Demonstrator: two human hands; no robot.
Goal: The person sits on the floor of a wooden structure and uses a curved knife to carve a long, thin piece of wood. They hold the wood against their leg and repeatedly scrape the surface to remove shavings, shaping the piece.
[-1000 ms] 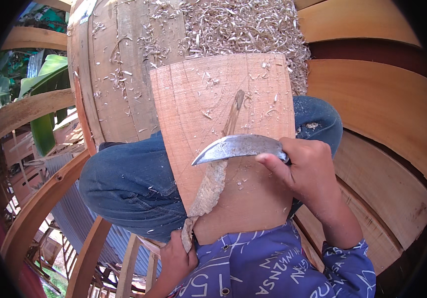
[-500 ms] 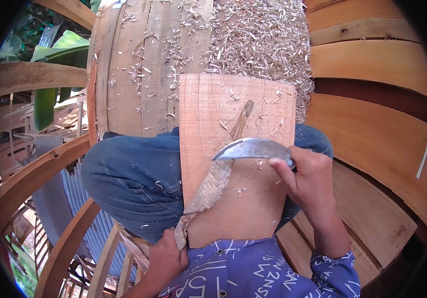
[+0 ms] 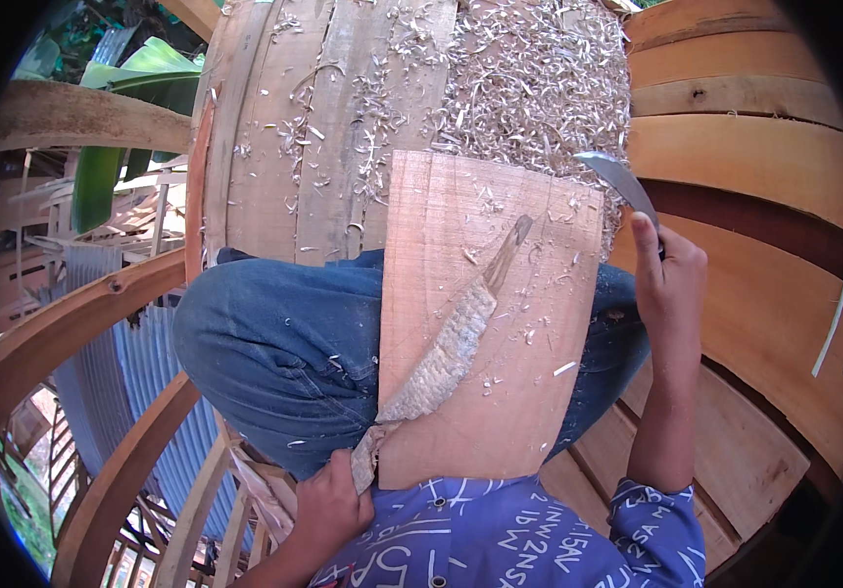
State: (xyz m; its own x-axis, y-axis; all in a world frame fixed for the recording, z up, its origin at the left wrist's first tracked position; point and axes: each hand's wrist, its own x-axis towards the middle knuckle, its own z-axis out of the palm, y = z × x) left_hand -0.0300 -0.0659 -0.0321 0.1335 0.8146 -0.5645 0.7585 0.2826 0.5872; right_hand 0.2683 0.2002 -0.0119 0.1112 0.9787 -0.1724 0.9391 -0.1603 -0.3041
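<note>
A smooth reddish wooden board [image 3: 529,392] lies across my thighs. Slanting over it is a rough, bark-covered stick [image 3: 438,363], whose far tip is bare and narrower and whose near end reaches past the board's left edge. My left hand [image 3: 331,498] is closed round that near end, low beside my shirt. Raised to the right of the board, my right hand [image 3: 671,279] grips a knife with a curved metal blade [image 3: 625,182]. The blade points up and to the left, apart from the stick. Its handle is mostly hidden in the fist.
Curled wood shavings [image 3: 539,88] lie thick over the plank floor ahead, with loose chips on the board. Wooden slats [image 3: 745,157] rise at the right. On the left stand curved wooden rails [image 3: 78,338], with corrugated sheeting [image 3: 162,377] and a green leaf [image 3: 142,73] beyond.
My right hand has lifted the knife off the stick, up and to the right, and the blade has turned upward. My left hand keeps its hold on the stick. The view has shifted slightly.
</note>
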